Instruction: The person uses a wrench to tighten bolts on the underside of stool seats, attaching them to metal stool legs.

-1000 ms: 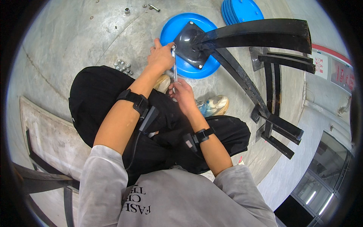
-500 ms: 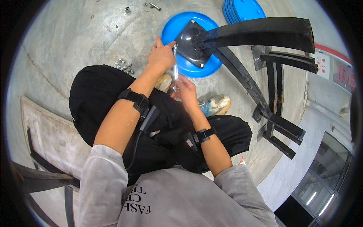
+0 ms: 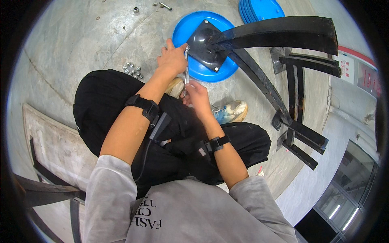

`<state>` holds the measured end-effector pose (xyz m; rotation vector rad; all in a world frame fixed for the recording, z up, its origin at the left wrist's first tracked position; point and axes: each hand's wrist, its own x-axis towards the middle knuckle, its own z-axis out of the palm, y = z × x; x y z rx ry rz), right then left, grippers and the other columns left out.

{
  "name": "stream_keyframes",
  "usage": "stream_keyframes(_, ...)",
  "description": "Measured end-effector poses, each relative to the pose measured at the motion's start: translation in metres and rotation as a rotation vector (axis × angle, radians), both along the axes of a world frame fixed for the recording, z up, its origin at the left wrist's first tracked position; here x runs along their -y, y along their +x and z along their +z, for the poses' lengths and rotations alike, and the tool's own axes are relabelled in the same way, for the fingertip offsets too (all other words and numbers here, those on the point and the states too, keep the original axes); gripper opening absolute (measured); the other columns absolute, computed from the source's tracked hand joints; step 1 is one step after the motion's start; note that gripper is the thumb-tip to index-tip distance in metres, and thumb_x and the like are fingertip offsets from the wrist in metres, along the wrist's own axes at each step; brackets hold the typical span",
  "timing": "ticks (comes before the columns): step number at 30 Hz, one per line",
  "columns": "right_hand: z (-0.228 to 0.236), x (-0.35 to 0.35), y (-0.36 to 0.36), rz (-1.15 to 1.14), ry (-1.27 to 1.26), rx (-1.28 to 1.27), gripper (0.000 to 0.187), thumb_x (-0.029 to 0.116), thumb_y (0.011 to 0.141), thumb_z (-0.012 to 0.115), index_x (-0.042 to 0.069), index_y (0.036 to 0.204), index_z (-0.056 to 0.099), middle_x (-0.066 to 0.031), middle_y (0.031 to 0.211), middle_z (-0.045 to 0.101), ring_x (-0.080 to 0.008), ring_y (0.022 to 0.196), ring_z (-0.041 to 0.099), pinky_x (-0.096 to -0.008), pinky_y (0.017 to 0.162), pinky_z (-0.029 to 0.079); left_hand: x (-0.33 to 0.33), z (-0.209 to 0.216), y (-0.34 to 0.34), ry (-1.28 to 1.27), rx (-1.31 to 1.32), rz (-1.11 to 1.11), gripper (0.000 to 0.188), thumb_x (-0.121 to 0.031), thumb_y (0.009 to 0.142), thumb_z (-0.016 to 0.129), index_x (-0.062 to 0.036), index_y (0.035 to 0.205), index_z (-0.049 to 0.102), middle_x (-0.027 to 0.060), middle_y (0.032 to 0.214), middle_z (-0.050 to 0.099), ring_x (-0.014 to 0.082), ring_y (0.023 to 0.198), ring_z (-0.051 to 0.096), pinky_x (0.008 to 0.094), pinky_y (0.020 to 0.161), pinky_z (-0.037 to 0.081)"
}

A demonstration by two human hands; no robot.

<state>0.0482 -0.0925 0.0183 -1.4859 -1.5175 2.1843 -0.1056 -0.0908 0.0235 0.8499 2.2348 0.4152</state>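
A blue round disc (image 3: pixel 181 29) lies on the floor in front of me, with the black square end plate (image 3: pixel 202 38) of a metal frame flat on it. Bolt heads show at the plate's corners. My right hand (image 3: pixel 197 98) is closed around the near end of a silver wrench (image 3: pixel 187 69). The wrench's ring end sits at the plate's near-left corner and covers whatever is under it. My left hand (image 3: pixel 172 60) has its fingers spread at the disc's left edge, the thumb side beside the ring end. Some of its fingertips are hard to make out.
Several loose nuts (image 3: pixel 133 70) lie on the floor left of my hands. A socket (image 3: pixel 136 10) and a bolt (image 3: pixel 165 6) lie farther off. Stacked blue discs (image 3: pixel 265 10) stand beyond the black frame (image 3: pixel 279 34), whose curved legs reach right. More black frames stand behind it.
My right hand has shifted slightly left and its fingers have closed in more, swinging the wrench's near end a little to the left. My left hand stays nearly in place.
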Motion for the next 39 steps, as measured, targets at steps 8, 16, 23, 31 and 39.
stream_keyframes(8,-0.007,-0.006,0.007,-0.054,-0.086,0.045,0.015,0.016,0.085,0.048,0.002,0.087,0.053,-0.0044,0.062,0.054,-0.0091,0.045,0.046,-0.0196,0.040,0.033,-0.001,0.005,0.002,-0.015,0.017,0.001,0.052,-0.012,0.075,0.053,-0.0274,0.124,0.042,0.0122,0.133,0.020,0.0347,0.119,0.032,0.0491,0.092,0.033)
stream_keyframes(16,-0.008,-0.059,0.036,-0.442,0.022,0.023,0.011,0.014,0.081,0.056,0.005,0.076,0.053,-0.0020,0.063,0.054,-0.0062,0.046,0.042,-0.0180,0.042,0.031,0.000,-0.006,0.001,0.025,0.011,0.031,0.058,-0.014,0.073,0.053,-0.0241,0.128,0.036,0.0161,0.134,0.019,0.0400,0.118,0.032,0.0493,0.091,0.036)
stream_keyframes(23,-0.019,-0.105,0.017,-0.751,0.061,-0.135,0.009,0.014,0.082,0.057,0.008,0.080,0.050,-0.0005,0.062,0.049,-0.0065,0.051,0.043,-0.0187,0.044,0.032,-0.003,-0.005,0.002,0.026,0.027,0.029,0.058,-0.012,0.072,0.051,-0.0231,0.127,0.038,0.0167,0.134,0.019,0.0396,0.116,0.034,0.0471,0.092,0.036)
stream_keyframes(31,-0.002,-0.073,0.024,-0.626,0.233,-0.408,0.007,0.013,0.085,0.052,0.007,0.086,0.050,-0.0035,0.069,0.054,-0.0092,0.057,0.048,-0.0215,0.054,0.038,-0.002,-0.012,0.003,0.115,0.032,0.031,0.058,-0.011,0.071,0.052,-0.0240,0.127,0.038,0.0202,0.132,0.020,0.0434,0.112,0.037,0.0456,0.091,0.037)
stream_keyframes(39,0.003,-0.025,0.038,-0.431,0.003,-0.324,0.013,0.006,0.082,0.053,0.002,0.094,0.049,-0.0149,0.086,0.060,-0.0162,0.071,0.057,-0.0254,0.064,0.045,-0.005,-0.013,0.001,0.128,0.062,0.057,0.057,-0.009,0.074,0.050,-0.0212,0.128,0.037,0.0198,0.129,0.022,0.0404,0.111,0.039,0.0439,0.090,0.038)
